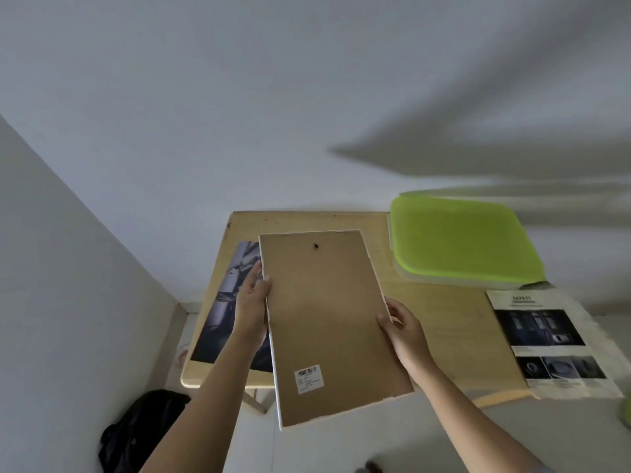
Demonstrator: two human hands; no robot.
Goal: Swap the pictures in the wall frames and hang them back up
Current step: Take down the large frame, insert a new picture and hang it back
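Now the frame [327, 322] is being held back-side up between both hands, above the table [444, 322].
Its long axis is running away from the person, with the hanger [316, 246] at the far end. The left hand [251, 302] is gripping the left long edge, and the right hand [406, 332] is pinching the right edge slightly closer in. A loose print [225, 302] is lying on the table, partly beneath the frame's left side and nearer the left hand.

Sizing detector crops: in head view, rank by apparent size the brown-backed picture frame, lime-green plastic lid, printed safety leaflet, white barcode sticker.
1. Brown-backed picture frame, though held nearest the camera.
2. Lime-green plastic lid and printed safety leaflet: look alike, unranked.
3. White barcode sticker.
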